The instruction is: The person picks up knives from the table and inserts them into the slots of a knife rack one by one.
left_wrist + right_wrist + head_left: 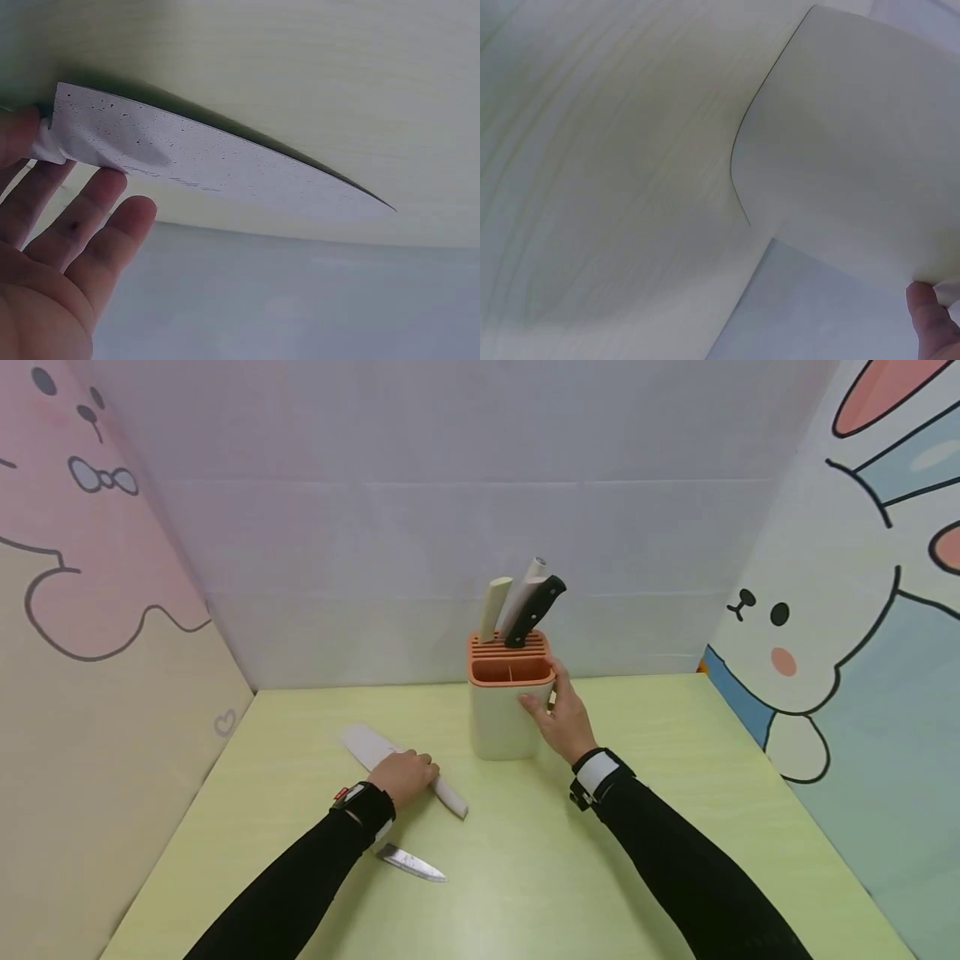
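My left hand (408,772) rests over a white knife (365,746) that lies flat on the green table (525,877). In the left wrist view its speckled white blade (210,161) points away; my thumb and forefinger pinch the handle's front end while the other fingers (82,217) stretch out below. My right hand (551,697) grips the right side of a cream knife block (498,722) with an orange top. Three handles, cream, pale grey and black, stick out of its slots. The right wrist view shows the block's wall (855,150) and one fingertip (930,315).
A second knife with a steel blade (412,863) lies on the table just right of my left forearm, its handle hidden under the sleeve. Cartoon-printed walls close in the table on the left, back and right.
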Tool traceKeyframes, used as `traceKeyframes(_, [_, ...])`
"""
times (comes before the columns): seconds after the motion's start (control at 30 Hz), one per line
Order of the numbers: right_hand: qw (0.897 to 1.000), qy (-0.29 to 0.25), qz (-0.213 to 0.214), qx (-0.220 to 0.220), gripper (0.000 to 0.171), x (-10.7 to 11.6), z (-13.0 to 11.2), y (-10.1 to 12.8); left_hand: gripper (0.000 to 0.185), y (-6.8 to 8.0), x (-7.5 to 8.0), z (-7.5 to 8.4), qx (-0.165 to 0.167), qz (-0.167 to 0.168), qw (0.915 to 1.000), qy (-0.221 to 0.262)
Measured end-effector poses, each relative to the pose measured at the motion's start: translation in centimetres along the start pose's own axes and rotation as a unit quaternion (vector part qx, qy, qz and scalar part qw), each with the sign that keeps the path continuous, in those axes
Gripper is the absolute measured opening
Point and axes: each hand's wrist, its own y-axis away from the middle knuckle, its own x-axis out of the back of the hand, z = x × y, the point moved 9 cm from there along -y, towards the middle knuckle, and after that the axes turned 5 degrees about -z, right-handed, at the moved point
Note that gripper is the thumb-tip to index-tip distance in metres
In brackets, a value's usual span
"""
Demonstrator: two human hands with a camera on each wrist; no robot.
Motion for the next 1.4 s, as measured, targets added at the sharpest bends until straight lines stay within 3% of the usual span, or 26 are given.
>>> traceKeyframes(0.43, [1.000, 0.011, -0.003, -0.008, 0.075, -0.2, -0.2, -0.1, 0.014, -3.3, 0.6, 4.2, -0.027, -0.015, 0.9994, -0.014])
traceKeyframes(0.67, [1.000, 0.023, 0.003, -0.002, 0.075, -0.2, -0.2, -0.1, 0.014, -3.4, 0.5, 4.7, -0.015, 0.014, 0.9995, -0.026])
traceKeyframes(0.93, [1.000, 0.025, 0.002, -0.002, 0.076, -0.1, -0.2, 0.0, 0.016, -3.2, 0.7, 4.8, -0.015, 0.005, 0.9997, -0.021])
traceKeyframes(1.27, [1.000, 0.024, 0.007, 0.001, 0.076, 0.0, 0.1, 0.1, 0.026, -2.4, 4.6, 4.6, -0.036, 0.030, 0.9989, 0.005])
traceKeyframes(1.4, [1.000, 0.027, 0.005, 0.001, 0.075, 0.0, 0.2, 0.1, 0.028, -1.8, 6.1, 3.9, -0.043, 0.063, 0.9961, 0.045])
